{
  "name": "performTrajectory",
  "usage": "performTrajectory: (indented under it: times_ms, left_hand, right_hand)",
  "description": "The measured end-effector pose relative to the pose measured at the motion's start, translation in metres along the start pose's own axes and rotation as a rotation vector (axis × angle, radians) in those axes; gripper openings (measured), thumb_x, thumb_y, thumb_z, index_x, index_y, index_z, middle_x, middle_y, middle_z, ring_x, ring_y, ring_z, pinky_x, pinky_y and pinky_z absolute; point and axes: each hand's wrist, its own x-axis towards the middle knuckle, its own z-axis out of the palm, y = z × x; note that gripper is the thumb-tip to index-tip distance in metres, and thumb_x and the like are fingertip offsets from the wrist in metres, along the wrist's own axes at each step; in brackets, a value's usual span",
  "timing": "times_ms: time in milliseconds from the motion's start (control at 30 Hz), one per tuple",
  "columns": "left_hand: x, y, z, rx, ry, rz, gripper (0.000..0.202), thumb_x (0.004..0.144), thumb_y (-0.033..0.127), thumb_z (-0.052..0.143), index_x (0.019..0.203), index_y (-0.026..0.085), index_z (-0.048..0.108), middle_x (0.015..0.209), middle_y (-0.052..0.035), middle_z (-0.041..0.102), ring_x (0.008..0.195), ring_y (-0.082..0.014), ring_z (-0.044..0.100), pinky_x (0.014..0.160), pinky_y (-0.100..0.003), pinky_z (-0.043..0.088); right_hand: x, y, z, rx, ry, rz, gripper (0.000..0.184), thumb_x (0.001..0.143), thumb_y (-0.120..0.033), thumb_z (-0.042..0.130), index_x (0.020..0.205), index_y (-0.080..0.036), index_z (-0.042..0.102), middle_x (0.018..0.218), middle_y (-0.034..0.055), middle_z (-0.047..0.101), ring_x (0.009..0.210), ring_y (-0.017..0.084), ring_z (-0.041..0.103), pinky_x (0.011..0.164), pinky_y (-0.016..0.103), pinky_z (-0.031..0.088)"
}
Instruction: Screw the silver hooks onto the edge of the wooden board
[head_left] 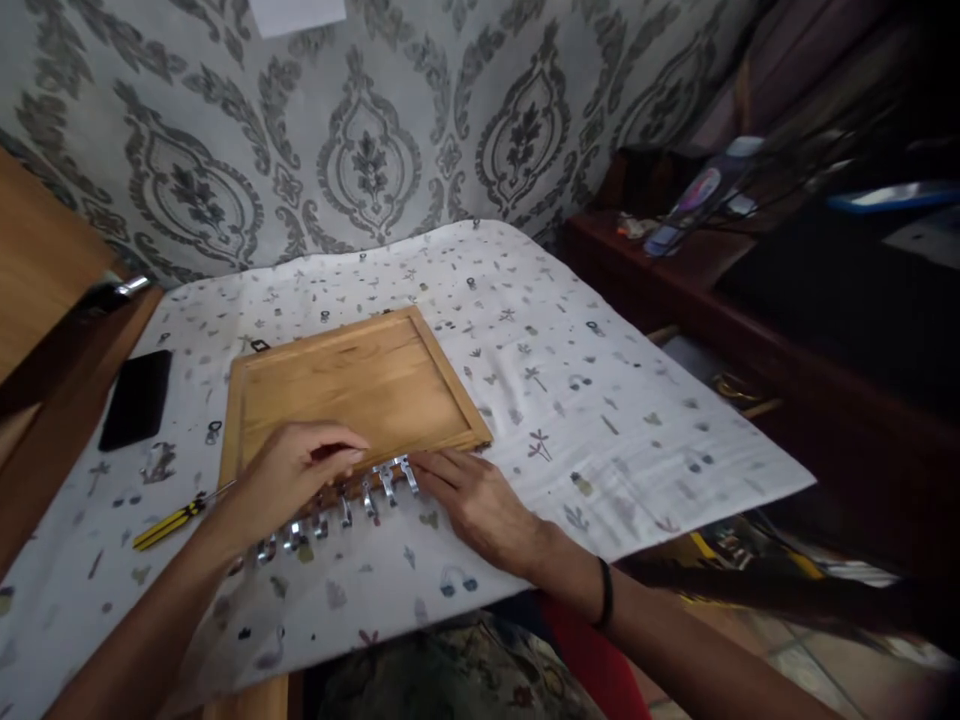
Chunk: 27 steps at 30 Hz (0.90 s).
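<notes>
A shallow wooden frame board [352, 385] lies flat on a patterned cloth [570, 400]. Along its near edge runs a row of several metal hooks [341, 510]. My left hand [289, 475] rests on the board's near rim above the hooks, fingers curled and pressed together on the edge. Beside the rightmost hook, my right hand [472, 500] lies on the cloth, its fingers stretched toward the hook; a dark band circles that wrist.
A yellow-and-black screwdriver [176, 518] lies left of the board, a black phone [136, 398] farther back. A wooden piece [45, 300] stands at far left. A dark cabinet [787, 330] with clutter is on the right; patterned wallpaper behind.
</notes>
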Motion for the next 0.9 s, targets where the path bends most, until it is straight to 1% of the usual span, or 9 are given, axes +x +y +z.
performTrajectory:
  times_ms: [100, 167, 233, 300, 400, 633, 733, 833, 900]
  left_hand:
    - [0.011, 0.006, 0.013, 0.063, -0.090, 0.117, 0.026, 0.090, 0.032, 0.058, 0.094, 0.021, 0.080, 0.085, -0.0035, 0.079, 0.075, -0.0180, 0.071, 0.066, -0.025, 0.051]
    - [0.017, 0.010, 0.018, 0.093, -0.121, 0.148, 0.025, 0.093, 0.031, 0.055, 0.094, 0.021, 0.078, 0.084, -0.0025, 0.078, 0.073, -0.0167, 0.069, 0.065, -0.025, 0.049]
    - [0.021, 0.012, 0.021, 0.118, -0.145, 0.132, 0.021, 0.093, 0.030, 0.054, 0.089, 0.020, 0.073, 0.076, 0.0000, 0.075, 0.066, -0.0152, 0.065, 0.062, -0.025, 0.045]
    - [0.025, 0.013, 0.024, 0.136, -0.167, 0.126, 0.019, 0.092, 0.029, 0.054, 0.080, 0.020, 0.066, 0.066, 0.0025, 0.067, 0.059, -0.0140, 0.059, 0.059, -0.024, 0.042]
    - [0.030, 0.010, 0.027, 0.133, -0.188, 0.135, 0.021, 0.090, 0.029, 0.055, 0.072, 0.020, 0.061, 0.062, 0.0028, 0.062, 0.058, -0.0138, 0.054, 0.058, -0.025, 0.038]
    - [0.032, 0.002, 0.034, 0.115, -0.189, 0.127, 0.018, 0.090, 0.029, 0.058, 0.077, 0.020, 0.067, 0.067, 0.0011, 0.066, 0.063, -0.0155, 0.056, 0.059, -0.026, 0.039]
    - [0.032, -0.001, 0.037, 0.072, -0.184, 0.103, 0.020, 0.091, 0.032, 0.058, 0.079, 0.019, 0.068, 0.067, 0.0015, 0.065, 0.062, -0.0148, 0.055, 0.059, -0.026, 0.039]
    - [0.033, -0.004, 0.040, 0.009, -0.198, 0.054, 0.023, 0.091, 0.036, 0.058, 0.080, 0.019, 0.068, 0.064, 0.0018, 0.063, 0.060, -0.0145, 0.053, 0.057, -0.025, 0.039]
    - [0.034, -0.006, 0.042, -0.017, -0.202, 0.044, 0.023, 0.090, 0.036, 0.059, 0.079, 0.018, 0.068, 0.067, 0.0008, 0.064, 0.062, -0.0150, 0.055, 0.058, -0.025, 0.040]
  right_hand:
    - [0.000, 0.000, 0.000, -0.004, 0.001, -0.002, 0.037, 0.092, 0.001, 0.050, 0.124, -0.009, 0.066, 0.126, 0.0152, 0.073, 0.101, 0.025, 0.067, 0.082, 0.036, 0.061]
    - [0.001, 0.000, -0.001, 0.015, -0.017, 0.005, 0.035, 0.093, 0.000, 0.051, 0.125, -0.009, 0.065, 0.127, 0.0160, 0.072, 0.102, 0.025, 0.066, 0.083, 0.037, 0.060]
    - [0.002, -0.001, -0.002, 0.038, -0.037, 0.013, 0.035, 0.094, -0.002, 0.051, 0.126, -0.009, 0.064, 0.128, 0.0168, 0.071, 0.103, 0.025, 0.066, 0.085, 0.038, 0.060]
    - [0.002, -0.001, -0.003, 0.050, -0.047, 0.016, 0.033, 0.095, -0.002, 0.050, 0.125, -0.009, 0.065, 0.127, 0.0172, 0.071, 0.104, 0.026, 0.065, 0.085, 0.039, 0.060]
    - [0.003, -0.001, -0.004, 0.040, -0.038, 0.016, 0.030, 0.096, -0.002, 0.049, 0.121, -0.008, 0.066, 0.125, 0.0165, 0.072, 0.101, 0.025, 0.065, 0.083, 0.038, 0.060]
    - [0.003, -0.001, -0.003, 0.009, 0.001, 0.004, 0.031, 0.095, -0.001, 0.049, 0.119, -0.008, 0.067, 0.130, 0.0147, 0.071, 0.098, 0.025, 0.066, 0.080, 0.036, 0.060]
    - [0.003, -0.001, -0.003, -0.004, 0.014, 0.007, 0.032, 0.096, -0.002, 0.048, 0.122, -0.008, 0.067, 0.132, 0.0140, 0.071, 0.099, 0.024, 0.066, 0.082, 0.036, 0.060]
    - [0.003, -0.001, -0.003, -0.002, -0.002, 0.007, 0.032, 0.096, -0.002, 0.047, 0.121, -0.008, 0.066, 0.131, 0.0158, 0.071, 0.099, 0.024, 0.066, 0.083, 0.036, 0.060]
    - [0.003, -0.001, -0.003, 0.000, -0.019, 0.010, 0.029, 0.096, -0.002, 0.049, 0.118, -0.009, 0.067, 0.129, 0.0161, 0.071, 0.099, 0.024, 0.066, 0.082, 0.036, 0.060]
